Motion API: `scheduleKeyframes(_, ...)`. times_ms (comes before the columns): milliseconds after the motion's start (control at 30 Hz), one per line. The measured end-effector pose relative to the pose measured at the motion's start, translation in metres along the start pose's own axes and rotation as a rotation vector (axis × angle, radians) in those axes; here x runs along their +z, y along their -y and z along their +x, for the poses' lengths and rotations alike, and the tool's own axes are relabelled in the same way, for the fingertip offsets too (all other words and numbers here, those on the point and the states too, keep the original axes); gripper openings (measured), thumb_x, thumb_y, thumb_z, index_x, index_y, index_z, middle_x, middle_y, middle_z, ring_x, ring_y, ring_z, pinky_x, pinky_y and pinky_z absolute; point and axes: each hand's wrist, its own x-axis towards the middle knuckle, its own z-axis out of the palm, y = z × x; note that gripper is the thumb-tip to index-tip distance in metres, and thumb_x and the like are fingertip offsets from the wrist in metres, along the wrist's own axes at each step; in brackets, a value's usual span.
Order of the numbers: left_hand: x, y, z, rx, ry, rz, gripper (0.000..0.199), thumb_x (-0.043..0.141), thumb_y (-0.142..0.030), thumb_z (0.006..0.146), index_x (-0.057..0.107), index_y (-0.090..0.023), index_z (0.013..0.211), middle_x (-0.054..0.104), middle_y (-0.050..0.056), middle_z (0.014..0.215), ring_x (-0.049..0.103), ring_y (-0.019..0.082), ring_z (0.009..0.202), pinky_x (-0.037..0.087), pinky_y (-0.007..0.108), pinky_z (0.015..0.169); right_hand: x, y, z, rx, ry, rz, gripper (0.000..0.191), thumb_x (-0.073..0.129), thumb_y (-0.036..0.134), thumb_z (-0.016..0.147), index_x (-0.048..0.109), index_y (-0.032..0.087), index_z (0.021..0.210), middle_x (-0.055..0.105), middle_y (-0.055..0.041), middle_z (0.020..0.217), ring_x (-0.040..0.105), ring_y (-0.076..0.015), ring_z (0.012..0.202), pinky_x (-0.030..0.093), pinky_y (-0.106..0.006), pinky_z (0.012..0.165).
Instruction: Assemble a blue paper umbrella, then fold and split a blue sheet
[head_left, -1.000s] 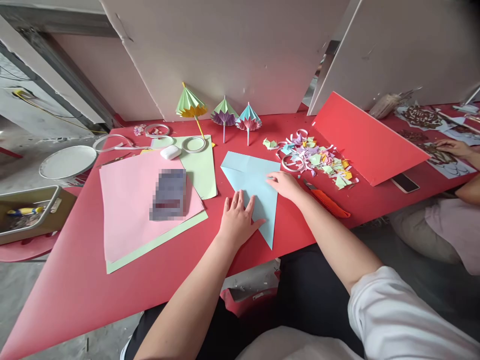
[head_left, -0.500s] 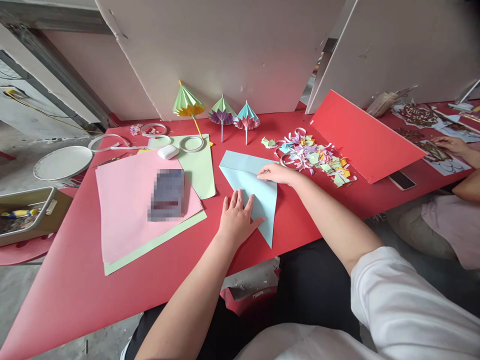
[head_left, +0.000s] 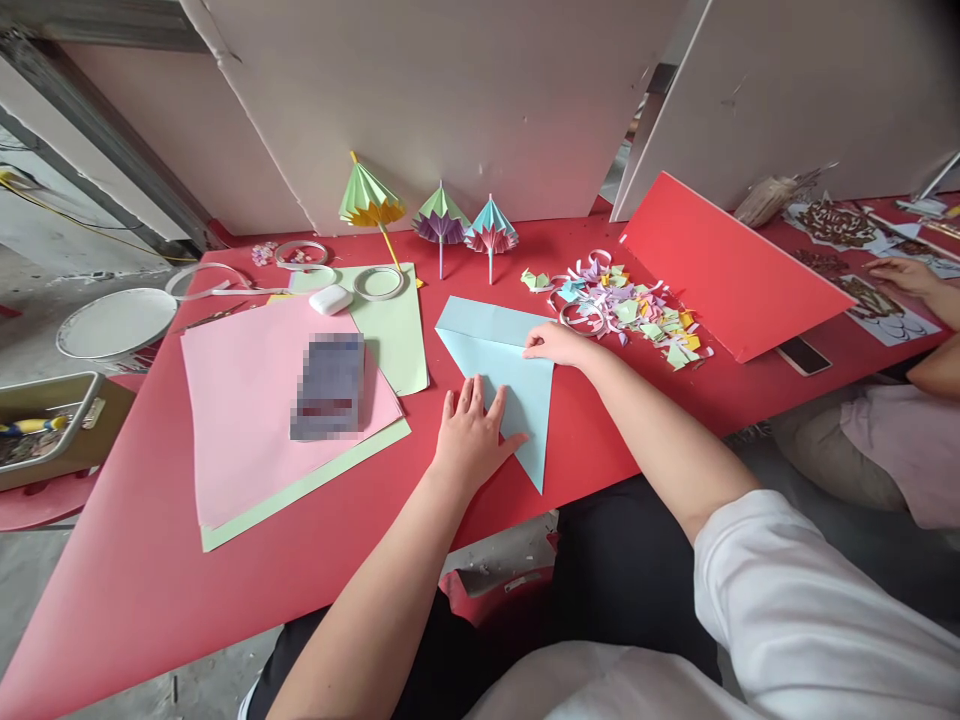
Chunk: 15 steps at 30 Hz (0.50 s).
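Observation:
A light blue sheet of paper [head_left: 495, 322] lies on the red table, folded over diagonally, with a strip along its far side and a sharp point towards me. My left hand [head_left: 472, 430] rests on the near part of the folded paper with its fingers spread and palm down. At the right end of the flap's far edge, my right hand [head_left: 556, 345] has thumb and fingers pinched together on the paper. Its fingertips partly cover that edge.
Pink paper [head_left: 247, 420] on green sheets lies left, with a blurred-out dark object [head_left: 327, 388] and a white case [head_left: 331, 299] on top. Three paper umbrellas [head_left: 441, 225] stand behind. Paper scraps [head_left: 622, 305], a red board [head_left: 735, 270] and another person's hand [head_left: 904, 275] are right.
My right hand has shifted slightly right along the flap's edge, its fingers more curled. The flap lies flatter. My left hand stays spread on the paper. The view has shifted slightly.

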Motion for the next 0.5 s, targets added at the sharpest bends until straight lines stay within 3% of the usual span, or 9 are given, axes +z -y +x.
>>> scheduleKeyframes(500, -0.0007, 0.0030, 0.0004, 0.003, 0.026, -0.034, 0.075, 0.030, -0.067, 0.082, 0.027, -0.019, 0.140, 0.023, 0.016, 0.146, 0.016, 0.027, 0.136, 0.017, 0.048, 0.108, 0.0060, -0.0012, 0.0011, -0.022, -0.018, 0.004, 0.015, 0.058, 0.033, 0.073, 0.057, 0.018, 0.074, 0.059, 0.0007, 0.078, 0.049, -0.0099, 0.060, 0.033, -0.021, 0.053)
